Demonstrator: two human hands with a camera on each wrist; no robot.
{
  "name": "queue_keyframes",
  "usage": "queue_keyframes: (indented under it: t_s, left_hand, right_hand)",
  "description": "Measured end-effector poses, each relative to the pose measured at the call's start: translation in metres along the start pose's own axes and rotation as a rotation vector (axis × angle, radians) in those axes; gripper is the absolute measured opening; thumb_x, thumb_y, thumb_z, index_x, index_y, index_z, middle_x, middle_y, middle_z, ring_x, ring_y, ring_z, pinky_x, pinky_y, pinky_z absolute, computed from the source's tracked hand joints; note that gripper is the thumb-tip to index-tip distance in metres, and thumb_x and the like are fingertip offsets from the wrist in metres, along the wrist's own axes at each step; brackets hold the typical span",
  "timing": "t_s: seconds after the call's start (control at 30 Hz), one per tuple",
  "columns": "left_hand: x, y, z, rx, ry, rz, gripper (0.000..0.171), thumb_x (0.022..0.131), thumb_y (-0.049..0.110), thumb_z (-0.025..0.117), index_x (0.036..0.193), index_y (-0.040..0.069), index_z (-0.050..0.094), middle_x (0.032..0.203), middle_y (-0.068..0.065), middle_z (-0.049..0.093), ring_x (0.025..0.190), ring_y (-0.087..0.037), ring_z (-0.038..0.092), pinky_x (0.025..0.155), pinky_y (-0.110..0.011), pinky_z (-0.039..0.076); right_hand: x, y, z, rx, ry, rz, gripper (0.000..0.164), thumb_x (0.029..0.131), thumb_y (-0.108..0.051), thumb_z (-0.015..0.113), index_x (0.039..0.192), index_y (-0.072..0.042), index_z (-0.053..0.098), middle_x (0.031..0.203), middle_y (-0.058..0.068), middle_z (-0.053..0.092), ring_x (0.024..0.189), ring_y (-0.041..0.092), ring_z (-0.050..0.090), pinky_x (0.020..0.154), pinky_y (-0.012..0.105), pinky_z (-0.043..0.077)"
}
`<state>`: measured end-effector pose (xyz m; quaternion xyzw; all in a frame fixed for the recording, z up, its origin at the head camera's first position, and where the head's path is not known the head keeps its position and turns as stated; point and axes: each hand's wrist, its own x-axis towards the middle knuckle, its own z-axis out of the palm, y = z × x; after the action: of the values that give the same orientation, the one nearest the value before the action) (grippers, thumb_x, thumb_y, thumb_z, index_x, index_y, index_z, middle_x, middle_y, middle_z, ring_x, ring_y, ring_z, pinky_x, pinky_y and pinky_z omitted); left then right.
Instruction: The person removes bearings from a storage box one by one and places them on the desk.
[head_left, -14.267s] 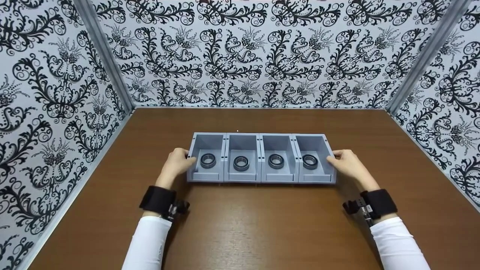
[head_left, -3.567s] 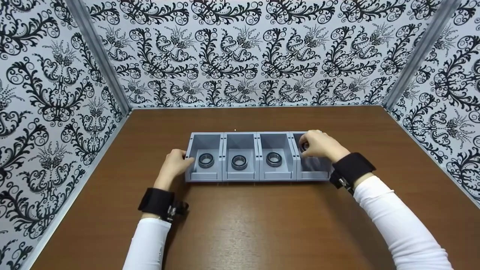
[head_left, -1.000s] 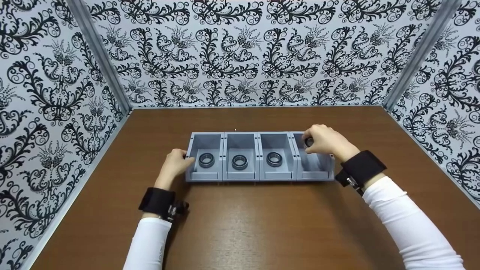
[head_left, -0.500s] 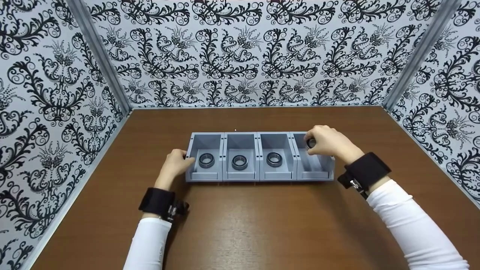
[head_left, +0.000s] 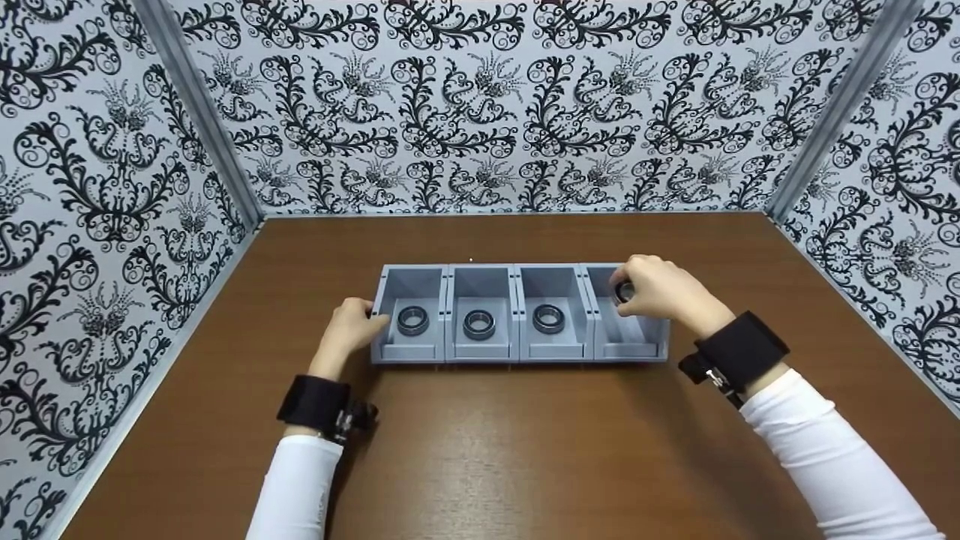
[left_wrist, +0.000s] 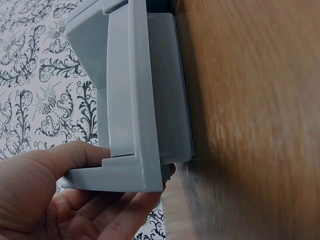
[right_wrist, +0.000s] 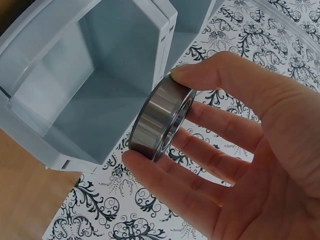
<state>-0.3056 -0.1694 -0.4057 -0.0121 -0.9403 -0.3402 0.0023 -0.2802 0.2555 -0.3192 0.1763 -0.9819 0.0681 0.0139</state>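
Four-walled grey bins (head_left: 484, 352) stand joined in a row on the table. My left hand (head_left: 349, 326) grips the row's left side wall, thumb inside and fingers outside in the left wrist view. Between thumb and fingertips, my right hand (head_left: 664, 289) pinches a ball bearing (right_wrist: 161, 117) by its shiny outer ring. That bearing is raised over the rightmost bin (head_left: 630, 350), tilted on edge in the right wrist view. On the floors of the other bins lie a left bearing (head_left: 412, 321), a middle bearing (head_left: 479, 325) and a third bearing (head_left: 549, 319).
The brown wooden table (head_left: 480, 450) extends in front of and behind the bins. Patterned panels (head_left: 480, 112) enclose the back and sides, joined by grey corner posts (head_left: 199, 112). Each wrist wears a black strap (head_left: 315, 401) with a small camera.
Earlier, my right hand left the row's right wall and lifted the bearing from the rightmost bin. Over the last second it shifted slightly right and nearer with it. My left hand stayed put.
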Motion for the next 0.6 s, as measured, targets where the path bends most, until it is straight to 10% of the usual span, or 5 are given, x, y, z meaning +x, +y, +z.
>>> queue_keyframes:
  t_s: [0.6]
  left_hand:
    - [-0.001, 0.000, -0.001, -0.004, -0.017, -0.011, 0.021, 0.084, 0.019, 0.055, 0.086, 0.001, 0.065, 0.067, -0.001, 0.049, 0.061, -0.015, 0.044, 0.057, -0.024, 0.035]
  right_hand:
    - [-0.014, -0.007, -0.002, 0.006, 0.033, -0.027, 0.033, 0.066, -0.017, 0.068, 0.099, -0.011, 0.069, 0.100, 0.010, 0.064, 0.089, 0.025, 0.058, 0.073, 0.044, 0.046]
